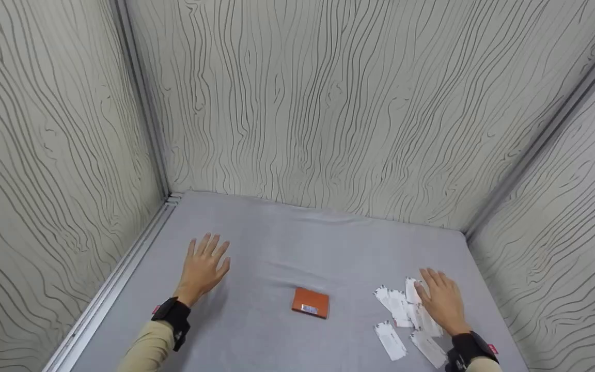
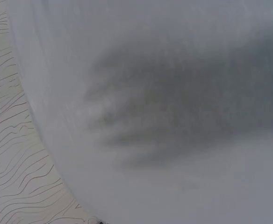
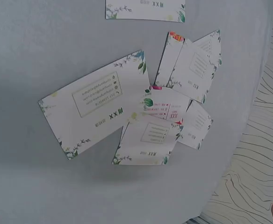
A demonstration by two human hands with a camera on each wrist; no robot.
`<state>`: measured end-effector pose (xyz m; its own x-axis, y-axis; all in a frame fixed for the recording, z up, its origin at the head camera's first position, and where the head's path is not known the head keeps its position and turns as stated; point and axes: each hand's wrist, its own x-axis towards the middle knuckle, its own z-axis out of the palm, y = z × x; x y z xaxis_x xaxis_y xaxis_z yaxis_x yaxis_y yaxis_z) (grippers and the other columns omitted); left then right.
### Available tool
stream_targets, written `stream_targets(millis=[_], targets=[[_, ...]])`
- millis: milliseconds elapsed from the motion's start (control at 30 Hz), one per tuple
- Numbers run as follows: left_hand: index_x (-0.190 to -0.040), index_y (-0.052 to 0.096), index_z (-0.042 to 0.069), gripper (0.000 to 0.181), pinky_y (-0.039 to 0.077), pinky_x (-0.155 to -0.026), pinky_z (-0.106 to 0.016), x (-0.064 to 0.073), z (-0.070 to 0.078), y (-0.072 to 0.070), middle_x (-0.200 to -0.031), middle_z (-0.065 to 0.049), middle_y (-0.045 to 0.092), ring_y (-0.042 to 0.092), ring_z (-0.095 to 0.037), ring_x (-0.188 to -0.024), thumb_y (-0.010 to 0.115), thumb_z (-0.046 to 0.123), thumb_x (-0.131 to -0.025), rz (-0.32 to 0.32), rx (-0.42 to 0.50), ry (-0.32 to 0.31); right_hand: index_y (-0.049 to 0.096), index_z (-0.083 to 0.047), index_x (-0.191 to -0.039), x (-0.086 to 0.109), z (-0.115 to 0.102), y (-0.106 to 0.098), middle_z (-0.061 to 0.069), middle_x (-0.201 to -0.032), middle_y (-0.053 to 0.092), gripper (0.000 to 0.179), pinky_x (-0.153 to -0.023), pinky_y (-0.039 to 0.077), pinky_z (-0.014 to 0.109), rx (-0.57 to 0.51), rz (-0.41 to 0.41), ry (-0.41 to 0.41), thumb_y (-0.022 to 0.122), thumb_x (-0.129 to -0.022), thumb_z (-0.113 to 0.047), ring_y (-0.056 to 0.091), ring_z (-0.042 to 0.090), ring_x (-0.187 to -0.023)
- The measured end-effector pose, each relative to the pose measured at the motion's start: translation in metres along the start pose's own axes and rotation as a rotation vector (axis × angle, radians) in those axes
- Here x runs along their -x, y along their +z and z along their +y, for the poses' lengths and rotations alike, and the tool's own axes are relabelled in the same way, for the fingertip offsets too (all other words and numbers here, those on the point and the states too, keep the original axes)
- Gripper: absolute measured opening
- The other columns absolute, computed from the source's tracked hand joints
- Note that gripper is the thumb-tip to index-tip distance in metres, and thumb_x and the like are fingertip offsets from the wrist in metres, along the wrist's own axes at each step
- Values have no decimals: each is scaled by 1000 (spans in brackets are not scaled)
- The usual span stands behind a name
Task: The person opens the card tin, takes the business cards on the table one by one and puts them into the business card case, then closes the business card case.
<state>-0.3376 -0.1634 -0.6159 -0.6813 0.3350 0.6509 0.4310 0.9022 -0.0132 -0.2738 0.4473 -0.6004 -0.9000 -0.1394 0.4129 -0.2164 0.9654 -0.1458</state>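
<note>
My left hand (image 1: pixel 202 269) hovers over the left part of the grey cloth, fingers straight and spread, holding nothing; its shadow falls on the cloth in the left wrist view. At the right, my right hand (image 1: pixel 443 300) is stretched out above several white business cards (image 1: pixel 390 341), its fingers extended and nothing in its grasp. The cards lie loosely scattered and overlapping, with leafy corner prints on a card (image 3: pixel 99 105) in the right wrist view. Between the hands lies a flat orange card case (image 1: pixel 310 303) with a small silvery patch near its front edge.
A grey cloth (image 1: pixel 256 227) with shallow wrinkles covers the table. Wood-grain-patterned panels (image 1: pixel 297 103) enclose it at the back and both sides. A pale metal rail (image 1: pixel 106 289) runs along the left edge.
</note>
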Motion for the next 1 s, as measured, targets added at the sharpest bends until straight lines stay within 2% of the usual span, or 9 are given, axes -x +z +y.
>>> stream_targets(millis=[267,467,767,1000], targets=[[-125,67,8,41,37,-104,-65,2,14,4,-131,-19,60,50,-41,-127,60,32,-93,-56,23,-3,58,8,-129,8,-11,11,30,-129,56,44,-100,37,66,-51,28,-23,63,-94,-19,48,52,-120],[-121,68,7,39,41,-100,-64,4,21,13,-125,-19,63,54,-41,-121,63,29,-90,-3,43,26,62,7,-124,11,-22,19,28,-124,60,40,-97,41,63,-78,81,-73,66,-92,-16,53,50,-115],[-122,67,7,39,40,-101,-63,4,36,21,-127,-18,63,53,-40,-123,62,31,-92,-49,58,13,64,7,-119,13,-35,29,27,-118,62,37,-92,45,63,-119,120,-100,70,-89,-13,57,48,-110],[-120,68,8,38,42,-98,-63,4,44,27,-124,-18,64,56,-40,-119,63,31,-91,-10,70,42,67,5,-111,16,-44,34,24,-112,64,30,-88,48,60,-139,162,-115,72,-86,-11,60,46,-105]])
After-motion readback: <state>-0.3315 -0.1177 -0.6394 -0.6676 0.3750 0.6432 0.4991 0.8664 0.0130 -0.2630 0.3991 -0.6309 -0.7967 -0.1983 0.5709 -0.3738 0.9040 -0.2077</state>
